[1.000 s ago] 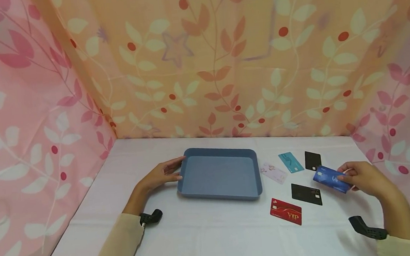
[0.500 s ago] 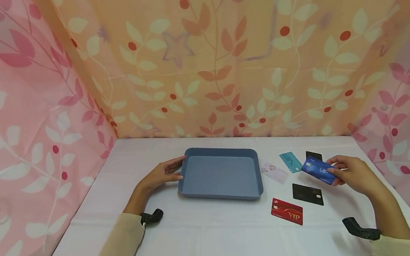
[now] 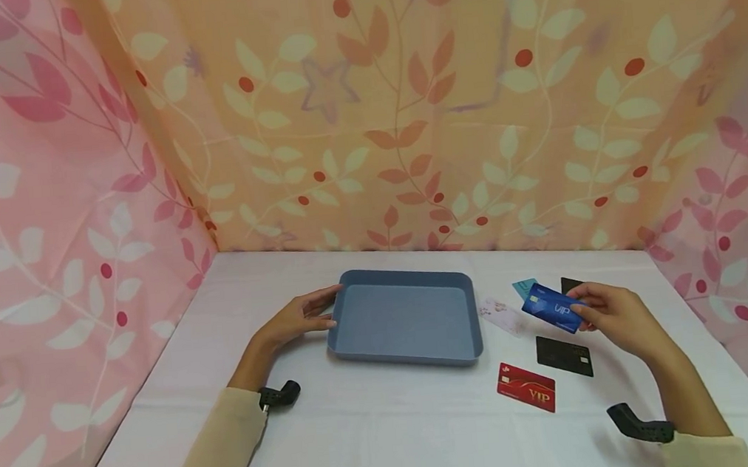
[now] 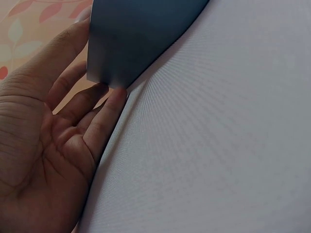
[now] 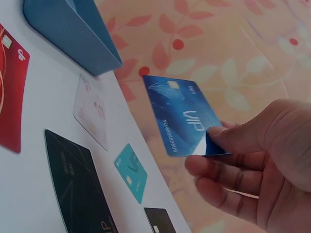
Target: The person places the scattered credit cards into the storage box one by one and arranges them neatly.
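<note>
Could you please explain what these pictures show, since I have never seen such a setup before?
There is no robot here, only a person's two bare hands. The wide picture comes from a camera worn on the head, looking forward and down. The two close ones come from wrist cameras, one per hand.

On a table with a white cover sits a blue-grey tray. The left hand touches its outer side. The right hand holds a blue VIP card above the table, thumb on its printed face. To the right of the tray, in the head view, lie a red card, a pale card, a teal card, a nearer black card and a farther black card.
</note>
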The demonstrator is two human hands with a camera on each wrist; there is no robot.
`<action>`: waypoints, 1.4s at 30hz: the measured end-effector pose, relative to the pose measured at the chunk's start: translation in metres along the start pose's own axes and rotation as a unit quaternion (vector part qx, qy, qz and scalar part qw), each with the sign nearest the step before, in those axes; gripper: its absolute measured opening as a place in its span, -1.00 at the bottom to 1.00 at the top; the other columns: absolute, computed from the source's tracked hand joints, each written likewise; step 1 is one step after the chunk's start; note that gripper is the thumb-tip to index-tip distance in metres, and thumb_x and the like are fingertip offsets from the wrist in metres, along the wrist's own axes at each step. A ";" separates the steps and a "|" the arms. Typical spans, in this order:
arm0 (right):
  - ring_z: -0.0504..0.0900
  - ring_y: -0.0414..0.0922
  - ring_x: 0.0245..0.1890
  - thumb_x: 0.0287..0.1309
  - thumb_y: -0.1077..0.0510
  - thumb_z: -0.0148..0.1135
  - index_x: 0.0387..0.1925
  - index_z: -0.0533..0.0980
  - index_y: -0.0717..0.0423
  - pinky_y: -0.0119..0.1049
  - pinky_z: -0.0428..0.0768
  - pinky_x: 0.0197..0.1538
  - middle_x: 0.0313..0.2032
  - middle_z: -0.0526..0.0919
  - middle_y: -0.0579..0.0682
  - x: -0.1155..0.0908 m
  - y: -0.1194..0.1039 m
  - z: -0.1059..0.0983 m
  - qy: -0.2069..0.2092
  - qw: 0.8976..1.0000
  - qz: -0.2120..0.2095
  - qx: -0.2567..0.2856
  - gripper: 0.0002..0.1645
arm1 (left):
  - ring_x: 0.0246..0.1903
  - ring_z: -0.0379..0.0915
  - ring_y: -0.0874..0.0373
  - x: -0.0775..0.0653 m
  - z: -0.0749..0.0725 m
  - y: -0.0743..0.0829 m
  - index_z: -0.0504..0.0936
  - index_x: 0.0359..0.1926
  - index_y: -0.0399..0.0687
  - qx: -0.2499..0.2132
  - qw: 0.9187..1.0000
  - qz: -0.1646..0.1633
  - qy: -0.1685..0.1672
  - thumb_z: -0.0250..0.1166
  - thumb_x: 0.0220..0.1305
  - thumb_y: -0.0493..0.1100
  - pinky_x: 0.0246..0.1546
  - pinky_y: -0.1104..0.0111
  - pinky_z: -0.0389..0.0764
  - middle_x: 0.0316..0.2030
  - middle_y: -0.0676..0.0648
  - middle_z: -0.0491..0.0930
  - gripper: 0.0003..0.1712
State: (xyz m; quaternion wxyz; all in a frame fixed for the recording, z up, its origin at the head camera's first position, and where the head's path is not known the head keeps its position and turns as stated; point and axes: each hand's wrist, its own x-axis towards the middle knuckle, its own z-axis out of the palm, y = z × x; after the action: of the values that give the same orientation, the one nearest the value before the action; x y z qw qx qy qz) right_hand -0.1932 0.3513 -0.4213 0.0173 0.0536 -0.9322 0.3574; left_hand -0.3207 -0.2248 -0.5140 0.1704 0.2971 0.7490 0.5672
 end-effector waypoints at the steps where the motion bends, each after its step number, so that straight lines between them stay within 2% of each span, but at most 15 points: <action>1: 0.69 -0.02 -0.38 0.43 0.21 0.21 0.12 0.50 0.38 -0.42 0.70 -0.33 -0.19 0.72 0.25 0.001 -0.002 0.002 0.005 1.000 -0.006 -0.001 -0.64 | 0.52 0.05 -0.03 0.000 0.000 0.000 0.22 0.56 -0.04 0.001 1.000 -0.002 0.002 0.47 0.25 -0.25 0.42 0.34 0.25 0.55 -0.06 0.15 -0.07; 8: 0.73 0.04 -0.36 0.43 0.17 0.21 0.11 0.53 0.34 -0.37 0.72 -0.32 -0.21 0.74 0.24 0.002 -0.016 0.011 0.036 0.999 -0.030 0.013 -0.64 | 0.53 0.03 -0.07 -0.003 -0.001 -0.001 0.21 0.56 -0.08 -0.005 1.000 -0.001 0.003 0.46 0.25 -0.29 0.45 0.23 0.22 0.55 -0.11 0.14 -0.07; 12: 0.75 0.10 -0.33 0.44 0.17 0.21 0.14 0.51 0.34 -0.33 0.74 -0.27 -0.19 0.73 0.25 0.004 -0.023 0.019 0.021 0.999 -0.026 0.036 -0.62 | 0.53 0.02 -0.06 -0.006 -0.002 -0.001 0.20 0.56 -0.11 -0.009 1.000 -0.006 0.003 0.46 0.25 -0.28 0.46 0.20 0.19 0.55 -0.14 0.14 -0.07; 18: 0.75 0.01 -0.34 0.41 0.21 0.23 0.12 0.53 0.34 -0.34 0.75 -0.25 -0.15 0.72 0.27 0.008 -0.032 0.028 0.016 0.998 -0.031 0.051 -0.65 | 0.53 0.03 -0.03 -0.003 -0.002 0.002 0.22 0.56 -0.05 -0.006 1.000 -0.007 0.002 0.45 0.26 -0.28 0.47 0.16 0.17 0.55 -0.10 0.15 -0.08; 25: 0.73 -0.03 -0.35 0.38 0.27 0.25 0.10 0.56 0.32 -0.36 0.74 -0.26 -0.09 0.71 0.31 0.016 -0.044 0.035 0.006 0.998 -0.050 0.048 -0.69 | 0.52 0.04 -0.06 -0.001 -0.003 0.001 0.21 0.56 -0.09 -0.002 1.000 -0.005 0.002 0.46 0.25 -0.26 0.41 0.37 0.24 0.54 -0.12 0.15 -0.07; 35: 0.70 -0.06 -0.37 0.36 0.23 0.28 0.09 0.59 0.27 -0.37 0.74 -0.24 -0.10 0.72 0.25 0.028 -0.064 0.044 -0.019 0.997 -0.059 0.055 -0.68 | 0.53 0.02 -0.07 -0.001 0.000 0.000 0.20 0.56 -0.09 -0.016 1.000 -0.003 -0.002 0.44 0.26 -0.30 0.46 0.12 0.17 0.55 -0.15 0.13 -0.08; 42: 0.69 -0.05 -0.36 0.37 0.21 0.28 0.11 0.59 0.29 -0.34 0.74 -0.22 -0.06 0.70 0.26 0.036 -0.069 0.051 -0.043 0.994 -0.059 0.078 -0.65 | 0.53 0.02 -0.06 0.000 0.001 0.002 0.22 0.56 -0.04 -0.011 1.000 0.002 -0.002 0.43 0.26 -0.32 0.46 0.18 0.20 0.55 -0.12 0.14 -0.09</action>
State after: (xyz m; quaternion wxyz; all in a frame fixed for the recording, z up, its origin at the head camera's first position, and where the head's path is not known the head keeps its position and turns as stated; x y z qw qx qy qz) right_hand -0.2213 0.2630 -0.4103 -0.0058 0.1250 -0.8965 0.4250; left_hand -0.3197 -0.2233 -0.5125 0.1743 0.2975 0.7418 0.5752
